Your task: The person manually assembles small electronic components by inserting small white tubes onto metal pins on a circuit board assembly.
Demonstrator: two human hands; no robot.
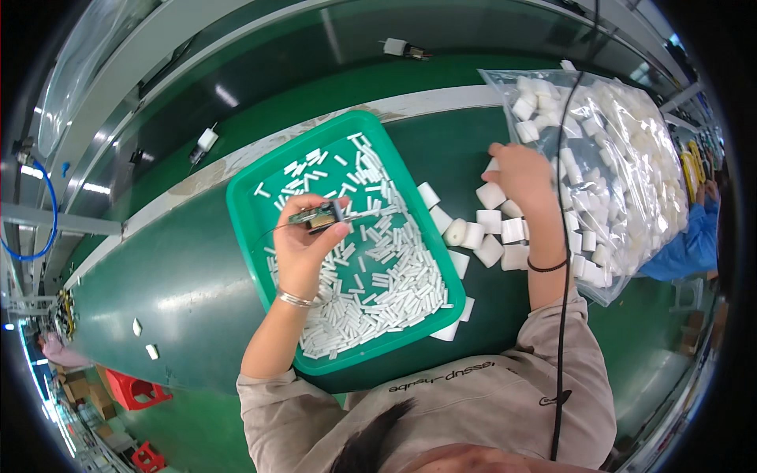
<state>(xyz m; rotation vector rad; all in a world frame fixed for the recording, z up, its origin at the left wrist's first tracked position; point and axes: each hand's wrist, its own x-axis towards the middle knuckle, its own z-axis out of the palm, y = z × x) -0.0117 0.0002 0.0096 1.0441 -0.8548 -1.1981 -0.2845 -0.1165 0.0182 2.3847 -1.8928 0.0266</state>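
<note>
My left hand [302, 251] is raised over the green tray [247, 260], its thumb and fingers closed round a small electronic assembly [322, 217] with a dark body and a thin rod. Beneath it, the tray holds many short white tubes [394, 296]. To the right, my right hand [527, 180] is over a loose heap of white soft-looking cylinders [489, 221]. Its fingers are bent round a white cylinder [493, 165], only part of which shows. Right beside that hand lies a clear plastic bag [623, 169] full of similar white cylinders.
Beyond a pale rail [449, 100], assemblies with white ends [397, 48] lie on a green strip. A black cable [561, 315] hangs down in front of my right arm. Two small white pieces [152, 351] lie at the left. A co-worker's blue sleeve [682, 244] shows far right.
</note>
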